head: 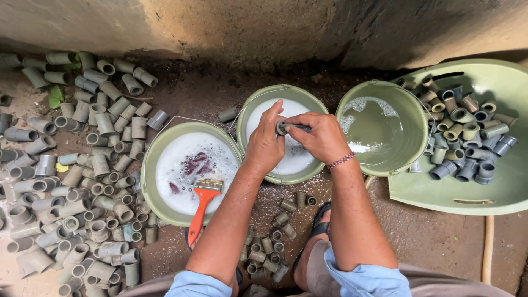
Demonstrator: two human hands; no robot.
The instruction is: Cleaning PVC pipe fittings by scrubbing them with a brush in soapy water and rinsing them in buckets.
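Work was partly done: one fitting [282,127] was gripped by both the left hand [265,142] and right hand [319,136]; cleaned ones lay in the tub [495,192] at three o'clock, a large heap [82,165] at nine.

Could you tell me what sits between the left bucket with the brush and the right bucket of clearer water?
In the head view, a middle bucket of sudsy water sits there; above it both hands, left and right, hold a grey pipe fitting.

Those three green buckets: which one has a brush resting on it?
The left bucket, full of white foam: an orange-handled brush lies across its near rim. The middle bucket and right bucket carry none.
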